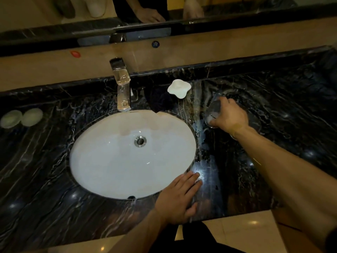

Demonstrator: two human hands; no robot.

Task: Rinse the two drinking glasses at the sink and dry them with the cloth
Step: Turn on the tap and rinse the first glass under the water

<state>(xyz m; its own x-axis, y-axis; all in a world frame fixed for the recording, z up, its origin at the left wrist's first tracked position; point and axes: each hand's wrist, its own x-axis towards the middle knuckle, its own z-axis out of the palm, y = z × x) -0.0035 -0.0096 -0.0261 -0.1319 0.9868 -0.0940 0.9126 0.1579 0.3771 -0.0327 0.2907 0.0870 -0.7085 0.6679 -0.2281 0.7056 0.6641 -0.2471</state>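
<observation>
My right hand [230,116] is wrapped around a clear drinking glass [213,110] that stands on the dark marble counter [273,106], right of the basin. A second glass seems to stand just behind it [235,95], faint against the marble. My left hand [179,195] lies flat with fingers spread on the counter at the basin's front right rim, holding nothing. The white oval sink [109,161] sits in the middle, empty, with its drain [140,141]. A dark cloth [161,100] lies bunched behind the sink, right of the chrome tap [122,84].
A white soap dish [179,88] rests behind the cloth. Two pale round soaps or lids [21,118] lie at the counter's far left. Water droplets glisten on the counter right of the basin. A mirror runs along the back wall. The counter's front edge is close to my body.
</observation>
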